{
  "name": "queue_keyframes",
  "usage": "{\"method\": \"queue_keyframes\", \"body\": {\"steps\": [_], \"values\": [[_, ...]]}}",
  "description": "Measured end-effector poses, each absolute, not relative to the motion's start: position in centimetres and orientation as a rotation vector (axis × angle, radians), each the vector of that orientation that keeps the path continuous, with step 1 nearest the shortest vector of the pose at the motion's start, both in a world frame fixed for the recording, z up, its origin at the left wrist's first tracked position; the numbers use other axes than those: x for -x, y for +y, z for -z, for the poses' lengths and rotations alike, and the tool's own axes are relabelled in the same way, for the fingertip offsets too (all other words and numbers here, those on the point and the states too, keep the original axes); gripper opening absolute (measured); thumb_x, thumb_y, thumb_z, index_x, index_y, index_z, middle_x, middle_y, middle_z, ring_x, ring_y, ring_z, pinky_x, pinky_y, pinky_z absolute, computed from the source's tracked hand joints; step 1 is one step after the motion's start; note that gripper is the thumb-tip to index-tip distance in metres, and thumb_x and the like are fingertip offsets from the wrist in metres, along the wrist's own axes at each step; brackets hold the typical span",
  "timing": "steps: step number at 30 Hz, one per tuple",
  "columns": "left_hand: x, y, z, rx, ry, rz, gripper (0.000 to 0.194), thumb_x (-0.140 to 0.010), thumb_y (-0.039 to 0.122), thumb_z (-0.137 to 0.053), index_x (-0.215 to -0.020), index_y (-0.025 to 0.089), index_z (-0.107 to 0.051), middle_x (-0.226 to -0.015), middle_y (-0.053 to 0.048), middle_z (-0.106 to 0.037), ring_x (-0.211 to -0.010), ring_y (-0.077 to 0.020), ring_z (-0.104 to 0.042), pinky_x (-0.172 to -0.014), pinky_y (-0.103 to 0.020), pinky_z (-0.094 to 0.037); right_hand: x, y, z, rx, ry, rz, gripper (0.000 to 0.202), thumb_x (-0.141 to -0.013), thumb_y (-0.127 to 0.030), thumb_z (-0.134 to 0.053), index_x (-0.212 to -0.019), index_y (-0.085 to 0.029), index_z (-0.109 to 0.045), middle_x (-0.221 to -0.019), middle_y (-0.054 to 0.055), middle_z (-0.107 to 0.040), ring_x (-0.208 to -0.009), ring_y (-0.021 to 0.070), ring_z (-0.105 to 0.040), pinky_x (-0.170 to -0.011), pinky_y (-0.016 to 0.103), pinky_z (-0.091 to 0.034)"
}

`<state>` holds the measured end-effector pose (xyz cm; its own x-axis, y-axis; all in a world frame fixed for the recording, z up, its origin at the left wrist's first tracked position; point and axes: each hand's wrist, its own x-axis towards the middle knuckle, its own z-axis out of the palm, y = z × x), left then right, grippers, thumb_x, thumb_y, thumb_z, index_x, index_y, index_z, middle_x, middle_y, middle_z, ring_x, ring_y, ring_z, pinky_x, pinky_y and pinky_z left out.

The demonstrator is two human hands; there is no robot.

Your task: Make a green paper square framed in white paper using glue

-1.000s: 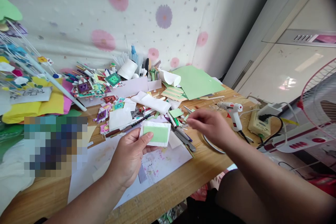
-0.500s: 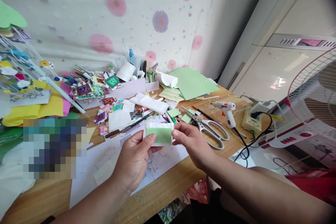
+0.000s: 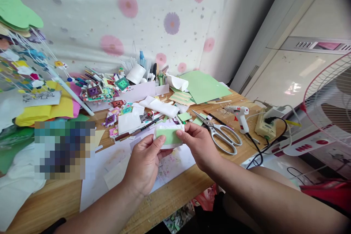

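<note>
Between my two hands is a small white paper piece with a green paper rectangle [image 3: 169,136] on its face, held above the white sheet [image 3: 115,164] on the table. My left hand [image 3: 145,159] pinches its left end, thumb on the green face and fingers behind. My right hand [image 3: 199,146] grips the right end, its thumb pressing the green near the upper right corner. To the right of that hand lie open scissors [image 3: 223,135] with silver handles. Past them stands a white glue gun [image 3: 238,115] with a black cord.
Behind my hands lie a rolled white paper [image 3: 160,106], pens and cut paper scraps. Large green sheets [image 3: 205,86] rest at the back. A power strip [image 3: 265,124] is at the right, a pink-rimmed fan [image 3: 329,91] beyond. Paper flowers hang from strings at the left.
My right thumb has moved from the paper's right edge onto its green face. The view has shifted slightly, and the paper is still held in both hands.
</note>
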<state>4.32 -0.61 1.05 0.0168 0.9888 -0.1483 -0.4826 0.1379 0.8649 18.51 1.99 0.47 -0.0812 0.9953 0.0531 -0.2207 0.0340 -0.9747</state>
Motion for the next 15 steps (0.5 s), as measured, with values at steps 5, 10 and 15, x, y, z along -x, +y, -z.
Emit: {"method": "queue_keyframes", "body": {"steps": [5,10,15], "values": [[-4.23,-0.26,-1.32,-0.742,0.898,-1.327,0.014,-0.076,0.027,-0.074,-0.087,0.019,-0.073,-0.096,-0.003,-0.073,-0.089,-0.0165,-0.065,-0.079,-0.029,-0.053,-18.65,2.26,-0.43,0.969,-1.111,-1.356,0.028,-0.072,-0.035,-0.072,-0.063,-0.017,-0.052,-0.06,-0.005,-0.045,-0.058,0.0095,-0.037,-0.056,0.024,-0.028],[-4.21,-0.06,-1.42,-0.75,0.94,-1.318,0.018,-0.072,0.027,-0.077,-0.087,0.018,-0.073,-0.09,-0.004,-0.073,-0.085,-0.019,-0.066,-0.076,-0.032,-0.054,-18.42,1.98,-0.61,0.921,-1.044,-1.419,0.028,-0.067,-0.034,-0.075,-0.063,-0.017,-0.053,-0.06,-0.005,-0.048,-0.057,0.0091,-0.039,-0.056,0.024,-0.031],[-4.28,-0.07,-1.24,-0.738,0.956,-1.339,0.021,-0.071,0.029,-0.077,-0.088,0.017,-0.073,-0.09,-0.006,-0.073,-0.084,-0.0207,-0.066,-0.073,-0.033,-0.055,-18.31,1.86,-0.34,0.939,-1.068,-1.393,0.025,-0.07,-0.034,-0.073,-0.064,-0.017,-0.055,-0.061,-0.004,-0.049,-0.058,0.0095,-0.04,-0.057,0.024,-0.032]]}}
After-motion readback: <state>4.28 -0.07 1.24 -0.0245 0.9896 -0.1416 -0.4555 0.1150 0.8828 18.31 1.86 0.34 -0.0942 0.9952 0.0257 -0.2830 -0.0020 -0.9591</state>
